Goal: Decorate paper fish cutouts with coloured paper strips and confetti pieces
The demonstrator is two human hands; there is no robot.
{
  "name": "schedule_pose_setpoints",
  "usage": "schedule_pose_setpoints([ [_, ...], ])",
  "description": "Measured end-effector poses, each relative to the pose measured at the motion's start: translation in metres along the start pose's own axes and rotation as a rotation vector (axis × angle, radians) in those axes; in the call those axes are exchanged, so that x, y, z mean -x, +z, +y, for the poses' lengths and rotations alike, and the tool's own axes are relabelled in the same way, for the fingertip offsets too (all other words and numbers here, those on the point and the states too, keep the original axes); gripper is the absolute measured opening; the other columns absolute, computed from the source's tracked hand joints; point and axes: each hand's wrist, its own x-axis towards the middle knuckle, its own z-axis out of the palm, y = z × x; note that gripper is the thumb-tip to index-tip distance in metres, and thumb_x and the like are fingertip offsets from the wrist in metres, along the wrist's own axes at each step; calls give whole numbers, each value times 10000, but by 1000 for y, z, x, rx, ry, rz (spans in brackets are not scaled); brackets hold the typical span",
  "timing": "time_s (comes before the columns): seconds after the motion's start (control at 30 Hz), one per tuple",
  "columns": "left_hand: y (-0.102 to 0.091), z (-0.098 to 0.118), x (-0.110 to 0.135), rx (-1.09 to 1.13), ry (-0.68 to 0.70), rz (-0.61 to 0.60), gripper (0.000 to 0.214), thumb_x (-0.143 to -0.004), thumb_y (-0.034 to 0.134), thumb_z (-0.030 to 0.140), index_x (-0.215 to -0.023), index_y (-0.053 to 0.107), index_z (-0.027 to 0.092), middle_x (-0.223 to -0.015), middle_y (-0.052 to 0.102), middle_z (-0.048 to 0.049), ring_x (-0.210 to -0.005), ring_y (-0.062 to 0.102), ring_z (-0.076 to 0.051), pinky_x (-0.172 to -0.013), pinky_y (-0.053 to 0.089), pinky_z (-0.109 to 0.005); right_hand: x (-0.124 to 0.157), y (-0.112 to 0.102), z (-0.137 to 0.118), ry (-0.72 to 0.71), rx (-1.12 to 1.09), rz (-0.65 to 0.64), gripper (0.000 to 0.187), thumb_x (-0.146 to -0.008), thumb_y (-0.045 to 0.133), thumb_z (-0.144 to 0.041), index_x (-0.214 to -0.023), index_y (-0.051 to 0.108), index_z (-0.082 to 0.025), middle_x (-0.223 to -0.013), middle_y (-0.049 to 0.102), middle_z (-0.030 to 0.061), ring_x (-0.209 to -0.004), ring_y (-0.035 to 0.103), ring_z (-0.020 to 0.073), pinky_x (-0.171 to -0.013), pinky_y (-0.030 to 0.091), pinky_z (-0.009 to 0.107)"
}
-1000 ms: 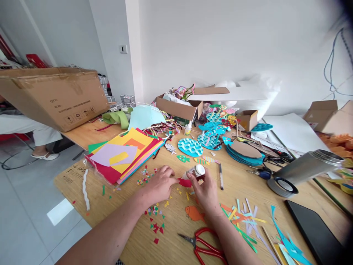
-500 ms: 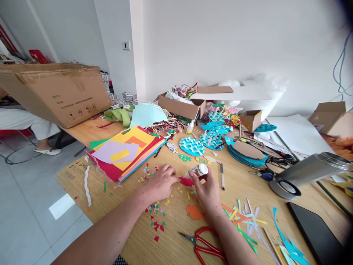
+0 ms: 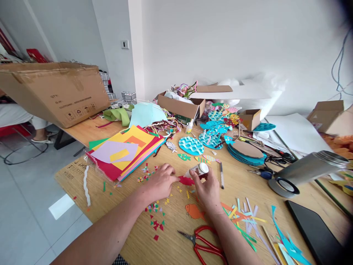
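Observation:
My left hand (image 3: 160, 183) rests on the wooden table (image 3: 176, 235), its fingertips pinching the left end of a small red paper cutout (image 3: 186, 180). My right hand (image 3: 207, 190) is wrapped round a small white glue bottle (image 3: 199, 169), tilted with its tip down at the red cutout. Below the hands lies an orange paper fish (image 3: 193, 212). Red-handled scissors (image 3: 204, 243) lie near my right forearm. Tiny coloured paper scraps (image 3: 156, 217) are scattered under my left wrist.
A stack of coloured paper sheets (image 3: 125, 149) lies at the left, blue wavy discs (image 3: 191, 145) and paper fish behind the hands. A pen (image 3: 221, 175), a tipped steel flask (image 3: 307, 171), a black tablet (image 3: 316, 232), paper strips (image 3: 246, 221) and cardboard boxes (image 3: 53, 92) surround them.
Both hands stay on the red cutout and glue bottle. The view shifted slightly; the seated person's foot at far left moved back.

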Motion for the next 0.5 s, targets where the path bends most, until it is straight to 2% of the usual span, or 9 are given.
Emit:
schedule_pose_setpoints([
  [0.5, -1, 0, 1, -16, 9, -4, 402, -771, 512, 50, -1094, 652, 245, -1015, 549, -66, -1055, 427, -214, -932, 411, -350, 1, 0, -2, -68, 11, -35, 202, -831, 581, -384, -824, 511, -194, -680, 548, -13, -574, 480, 132, -534, 396, 251],
])
